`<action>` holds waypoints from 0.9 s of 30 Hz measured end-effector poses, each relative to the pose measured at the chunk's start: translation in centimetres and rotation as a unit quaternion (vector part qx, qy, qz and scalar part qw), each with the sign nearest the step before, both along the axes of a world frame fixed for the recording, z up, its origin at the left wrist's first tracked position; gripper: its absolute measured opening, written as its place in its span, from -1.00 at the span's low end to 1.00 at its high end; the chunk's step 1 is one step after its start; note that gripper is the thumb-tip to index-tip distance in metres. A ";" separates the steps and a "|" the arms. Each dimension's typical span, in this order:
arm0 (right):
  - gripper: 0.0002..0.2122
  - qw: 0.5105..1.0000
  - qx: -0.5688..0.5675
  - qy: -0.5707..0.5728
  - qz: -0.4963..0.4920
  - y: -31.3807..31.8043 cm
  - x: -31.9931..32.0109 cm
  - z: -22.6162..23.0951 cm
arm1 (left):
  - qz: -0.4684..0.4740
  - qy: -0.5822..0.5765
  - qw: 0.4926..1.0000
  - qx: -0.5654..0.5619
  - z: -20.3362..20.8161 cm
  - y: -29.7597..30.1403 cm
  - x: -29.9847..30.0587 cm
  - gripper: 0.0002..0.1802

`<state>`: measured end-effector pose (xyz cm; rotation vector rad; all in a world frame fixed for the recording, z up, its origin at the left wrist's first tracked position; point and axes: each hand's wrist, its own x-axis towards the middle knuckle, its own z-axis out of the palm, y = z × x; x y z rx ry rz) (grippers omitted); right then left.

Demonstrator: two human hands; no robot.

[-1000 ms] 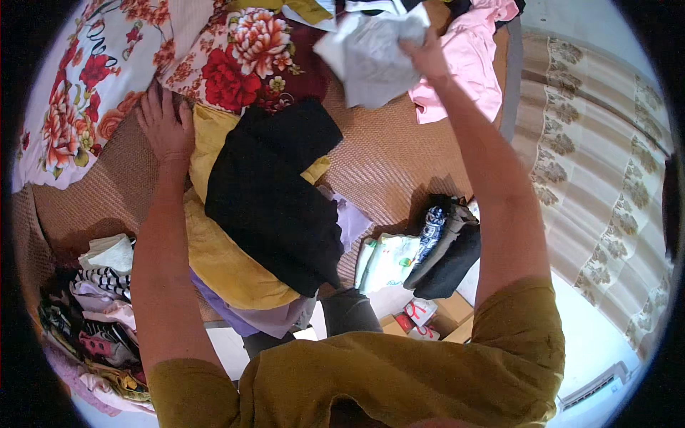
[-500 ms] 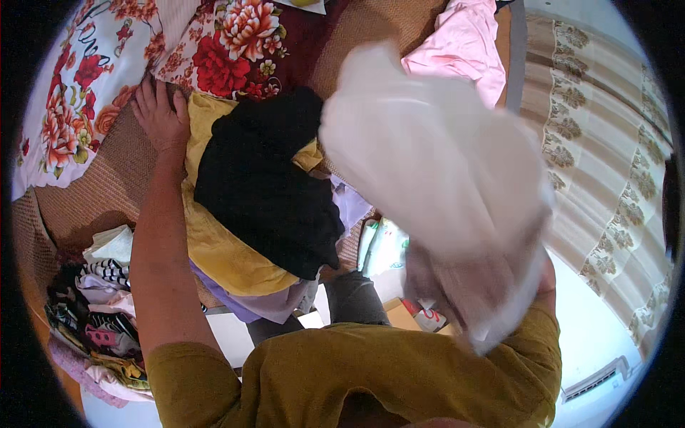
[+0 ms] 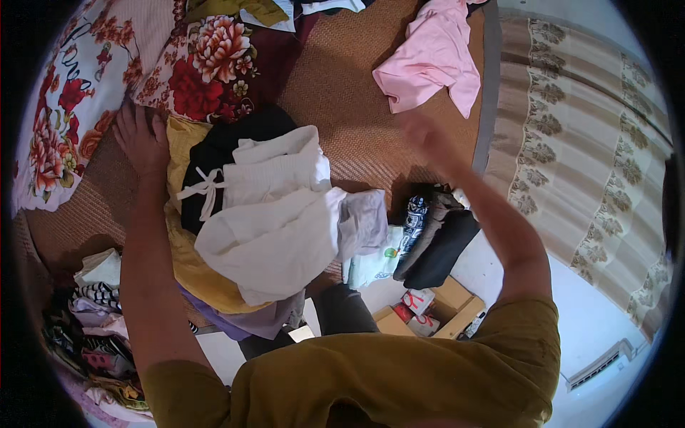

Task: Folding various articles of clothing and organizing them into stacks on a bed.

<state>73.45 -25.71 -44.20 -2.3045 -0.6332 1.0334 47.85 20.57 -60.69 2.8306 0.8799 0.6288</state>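
A white drawstring garment, apparently trousers or shorts, lies on a pile of clothes, its tie hanging to the left. Beneath it show a black cloth, a yellow cloth and a purple one. My left hand rests palm down on the woven mat beside the yellow cloth, fingers spread, holding nothing. Further right, my right hand is in the air over the mat, just below a pink garment; motion blur smears its fingers. It carries no cloth that I can see.
Flowered bedding covers the far left of the woven mat. Folded dark clothes stand at the right edge above an open cardboard box. More clothes are heaped at lower left. A patterned curtain hangs at right.
The white garment, a blur in the air at the right before, now lies on the pile. My right hand has moved away from it, up toward the pink garment. My left hand stays on the mat.
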 end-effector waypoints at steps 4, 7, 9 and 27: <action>-0.46 0.963 -0.024 -0.207 -0.168 0.5 14.2 -3.4 | -0.008 -0.021 1.000 -0.002 -0.1 -0.9 1.6 -0.52; -0.59 0.942 -0.261 -0.196 -0.075 4.9 12.1 -5.1 | -0.005 -0.007 1.000 -0.002 -0.2 -0.4 1.3 -0.52; -0.83 0.986 -0.120 -0.058 -0.099 6.0 7.9 -7.3 | 0.000 -0.018 1.000 -0.004 -0.3 -0.4 0.9 -0.52; -0.68 0.948 0.188 0.032 -0.254 24.7 20.6 -1.8 | 0.009 -0.007 0.999 -0.046 0.5 -0.7 1.8 -0.50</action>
